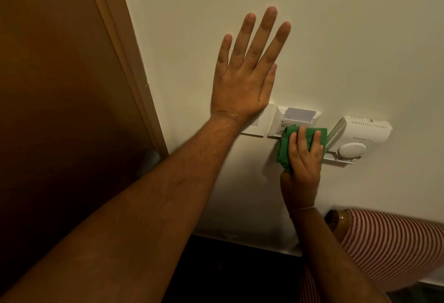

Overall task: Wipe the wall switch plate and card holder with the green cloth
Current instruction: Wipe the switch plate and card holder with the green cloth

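My left hand [245, 72] lies flat on the cream wall with its fingers spread, holding nothing; its heel and wrist cover part of the white switch plate [260, 122]. Just right of that plate is the white card holder [292, 117] with a pale card [300, 112] standing in its slot. My right hand [303, 158] presses a folded green cloth [288, 145] against the lower part of the card holder. The cloth hides the holder's bottom edge.
A white thermostat box [360, 134] with a round dial is fixed to the wall right of the cloth, close to my right hand. A brown door and its frame [134, 62] run down the left. A red-and-white striped leg [394, 242] shows at lower right.
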A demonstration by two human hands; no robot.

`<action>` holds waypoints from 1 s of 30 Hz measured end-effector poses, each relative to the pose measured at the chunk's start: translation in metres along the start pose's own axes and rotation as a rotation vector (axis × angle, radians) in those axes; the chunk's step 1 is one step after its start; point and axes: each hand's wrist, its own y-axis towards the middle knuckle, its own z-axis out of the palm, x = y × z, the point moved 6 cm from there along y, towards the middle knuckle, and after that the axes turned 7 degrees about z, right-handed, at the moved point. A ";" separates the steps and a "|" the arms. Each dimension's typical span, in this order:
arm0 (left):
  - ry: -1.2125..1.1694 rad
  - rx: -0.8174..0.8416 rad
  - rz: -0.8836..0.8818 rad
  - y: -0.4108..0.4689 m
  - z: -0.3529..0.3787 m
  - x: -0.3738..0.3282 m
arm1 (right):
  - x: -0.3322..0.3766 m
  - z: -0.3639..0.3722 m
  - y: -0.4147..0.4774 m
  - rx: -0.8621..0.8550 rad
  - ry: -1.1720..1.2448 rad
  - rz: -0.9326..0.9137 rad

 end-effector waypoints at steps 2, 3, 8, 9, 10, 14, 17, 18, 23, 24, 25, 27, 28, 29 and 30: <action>-0.001 0.000 0.004 0.000 0.001 -0.001 | 0.003 -0.002 0.009 -0.049 0.027 -0.002; -0.002 0.002 0.005 0.000 0.002 -0.001 | 0.004 -0.002 0.015 -0.078 0.045 -0.002; 0.005 -0.010 -0.004 -0.001 0.004 0.000 | 0.004 0.002 0.009 -0.073 0.029 0.001; 0.013 -0.011 -0.001 0.000 0.004 0.000 | 0.002 0.004 0.003 -0.050 0.008 0.001; 0.018 -0.009 0.002 0.000 0.003 0.000 | 0.000 0.006 -0.004 -0.028 -0.011 0.001; 0.023 -0.002 0.013 0.000 0.003 -0.001 | -0.001 0.006 0.000 -0.042 -0.003 -0.007; 0.031 -0.005 0.010 0.000 0.004 0.000 | 0.004 0.004 0.019 -0.110 0.034 -0.022; 0.035 -0.004 0.005 0.000 0.005 0.000 | 0.005 0.005 0.021 -0.116 0.034 -0.024; 0.067 0.001 0.018 -0.001 0.004 -0.001 | -0.003 0.012 -0.009 -0.008 -0.038 -0.043; 0.069 0.003 0.023 0.000 0.004 -0.001 | -0.005 0.013 -0.013 0.011 -0.047 -0.046; 0.066 0.004 0.025 0.000 0.003 -0.001 | -0.006 0.014 -0.014 0.020 -0.045 -0.045; 0.069 0.005 0.027 -0.001 0.003 -0.001 | -0.002 0.012 -0.009 0.007 -0.014 -0.040; 0.068 0.004 0.026 -0.001 0.003 -0.001 | 0.001 0.011 -0.006 -0.011 0.005 -0.035; 0.062 0.002 0.025 -0.001 0.003 -0.001 | 0.004 0.010 -0.002 -0.031 0.021 -0.032; 0.053 -0.002 0.023 0.000 0.003 -0.001 | 0.006 0.009 0.003 -0.047 0.033 -0.029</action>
